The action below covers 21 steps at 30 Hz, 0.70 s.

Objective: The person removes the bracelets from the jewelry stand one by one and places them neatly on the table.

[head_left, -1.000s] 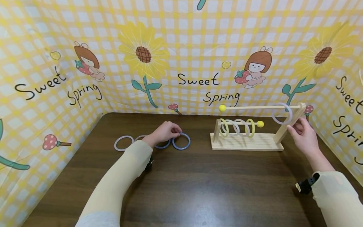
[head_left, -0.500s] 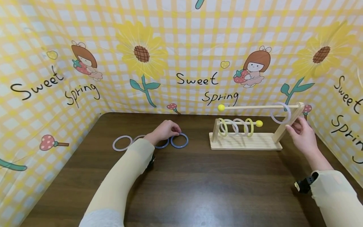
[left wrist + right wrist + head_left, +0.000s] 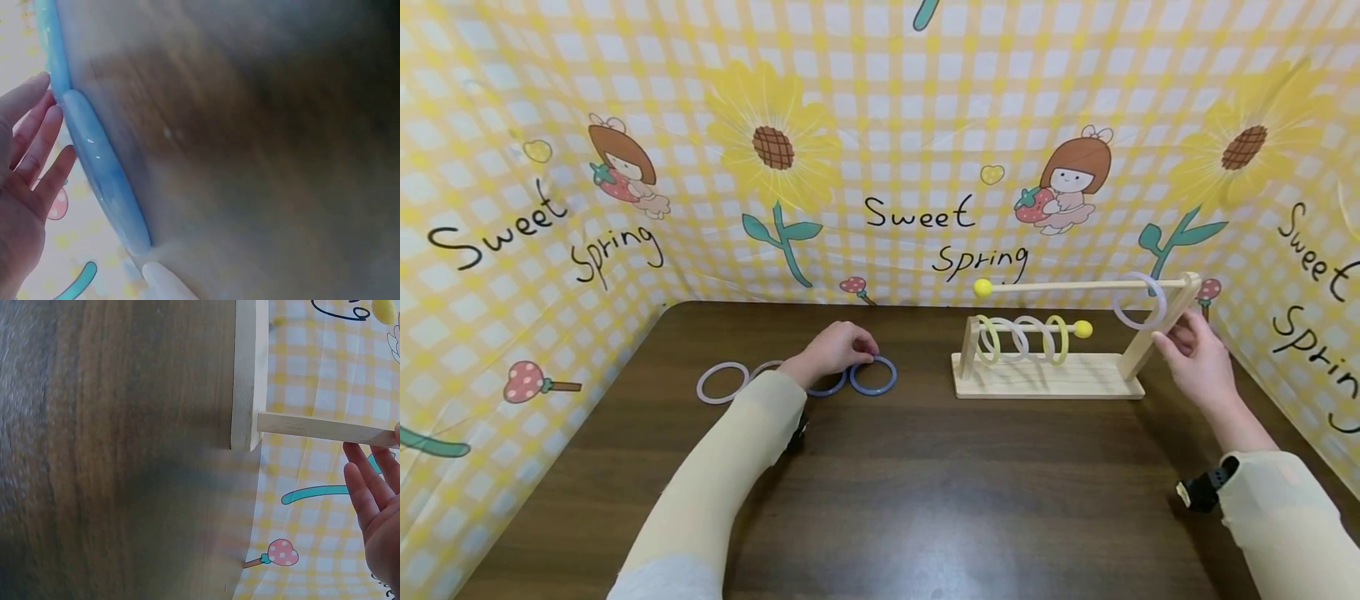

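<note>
A: What is the left hand [image 3: 833, 346] doing?

B: Its thumb and fingertips pinch the far edge of a blue ring [image 3: 880, 393]. That ring lies on the desk [image 3: 925, 500], to the left of the wooden stand [image 3: 1048, 387], and is the closest to it of the loose ones.

A: And the others in that row?

B: Farther left of the stand come a second blue ring [image 3: 829, 393], then a pinkish ring [image 3: 763, 364] mostly hidden by the arm, and, farthest from the stand, a pale ring [image 3: 715, 402].

A: Where's the right hand [image 3: 1201, 367]?

B: At the stand's right end, thumb and fingers holding its tall post [image 3: 1137, 354], which leans outward.

A: What does the stand carry?

B: One lilac ring [image 3: 1164, 304] hangs round its upper rod [image 3: 1045, 287], near the stand's tall end. On the lower rod, which ends in a yellow ball [image 3: 1082, 329], hang two whitish rings [image 3: 1049, 337] between two yellow rings [image 3: 1065, 340].

A: Anything behind the stand?

B: A yellow checked cloth [image 3: 880, 125] printed with sunflowers and "Sweet Spring".
</note>
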Each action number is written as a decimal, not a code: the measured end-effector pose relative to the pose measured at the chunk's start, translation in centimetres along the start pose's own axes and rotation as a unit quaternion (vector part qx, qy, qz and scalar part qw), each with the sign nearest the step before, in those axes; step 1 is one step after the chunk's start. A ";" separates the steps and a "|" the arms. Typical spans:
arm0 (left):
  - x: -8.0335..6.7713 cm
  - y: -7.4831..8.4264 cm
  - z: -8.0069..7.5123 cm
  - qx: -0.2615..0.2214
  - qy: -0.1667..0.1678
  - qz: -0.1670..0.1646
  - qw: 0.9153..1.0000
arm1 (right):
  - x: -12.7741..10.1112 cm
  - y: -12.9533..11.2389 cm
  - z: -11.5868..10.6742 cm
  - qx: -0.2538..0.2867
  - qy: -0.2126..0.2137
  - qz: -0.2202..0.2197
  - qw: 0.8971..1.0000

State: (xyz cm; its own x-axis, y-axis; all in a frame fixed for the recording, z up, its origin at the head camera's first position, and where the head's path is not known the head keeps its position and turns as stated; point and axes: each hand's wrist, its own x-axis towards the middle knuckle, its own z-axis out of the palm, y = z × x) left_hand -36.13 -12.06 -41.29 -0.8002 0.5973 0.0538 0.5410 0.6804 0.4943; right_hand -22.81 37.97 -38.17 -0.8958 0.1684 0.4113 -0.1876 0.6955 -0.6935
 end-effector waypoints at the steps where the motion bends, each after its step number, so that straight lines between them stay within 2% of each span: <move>1: -0.1 0.1 0.0 -0.007 0.005 -0.003 1.000 | 0.0 0.0 0.0 0.001 0.000 -0.001 1.000; 6: -0.7 1.0 -0.4 -0.058 0.040 -0.012 0.997 | -0.1 0.0 0.1 0.007 0.007 -0.006 1.000; 10: -1.2 2.0 -0.5 -0.112 0.077 -0.011 0.991 | -0.1 -0.2 0.2 0.012 0.010 -0.011 1.000; 17: -2.2 5.0 0.1 -0.216 0.133 -0.002 0.967 | -0.2 -0.2 0.0 0.002 0.009 -0.005 1.000; 21: -2.5 7.0 0.4 -0.251 0.157 0.009 0.955 | -0.1 -0.2 0.1 -0.006 0.007 -0.002 1.000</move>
State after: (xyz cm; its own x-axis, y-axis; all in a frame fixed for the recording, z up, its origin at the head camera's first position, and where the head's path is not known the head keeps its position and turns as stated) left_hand -30.22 -8.65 -38.34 -0.8731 0.3962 0.2841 0.4257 0.3354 0.8404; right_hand -22.68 37.79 -38.15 -0.8897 0.1746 0.4219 -0.1868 0.7039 -0.6853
